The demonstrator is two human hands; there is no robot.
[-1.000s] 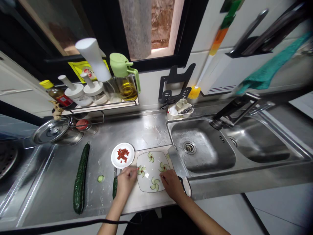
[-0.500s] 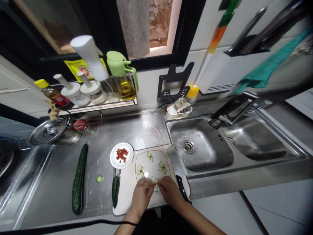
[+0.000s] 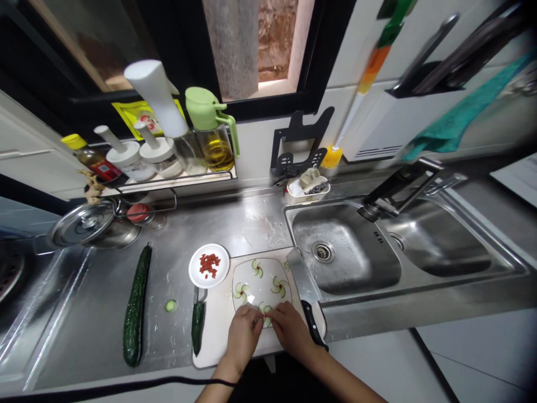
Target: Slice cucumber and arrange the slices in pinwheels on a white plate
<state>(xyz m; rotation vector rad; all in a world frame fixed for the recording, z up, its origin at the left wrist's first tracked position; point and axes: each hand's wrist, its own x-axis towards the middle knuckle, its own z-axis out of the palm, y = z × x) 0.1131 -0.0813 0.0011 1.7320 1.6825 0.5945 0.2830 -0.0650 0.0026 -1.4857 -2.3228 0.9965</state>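
Observation:
My left hand (image 3: 245, 330) and my right hand (image 3: 292, 330) meet over the near edge of a clear-looking square plate (image 3: 263, 290). Both are closed in a pinch, with a small red goji berry (image 3: 265, 315) between their fingertips. Right there lies a pinwheel of thin cucumber slices (image 3: 265, 307), partly covered by the fingers. Further pinwheels with red centres are spread over the plate, which rests on a pale cutting board (image 3: 215, 341). A cleaver (image 3: 305, 277) lies along the board's right side, beside my right hand.
Left of the hands are a cut cucumber piece (image 3: 198, 330), a small white dish (image 3: 194, 275) of goji berries, a cucumber end (image 3: 170, 305) and a whole cucumber (image 3: 136, 313). A double sink (image 3: 348, 252) is at the right. Seasoning jars and an oil jug (image 3: 213, 145) stand on a rack behind.
Both hands stay over the near pinwheel, their fingertips shifting only slightly around the red berry. The other things stay where they were.

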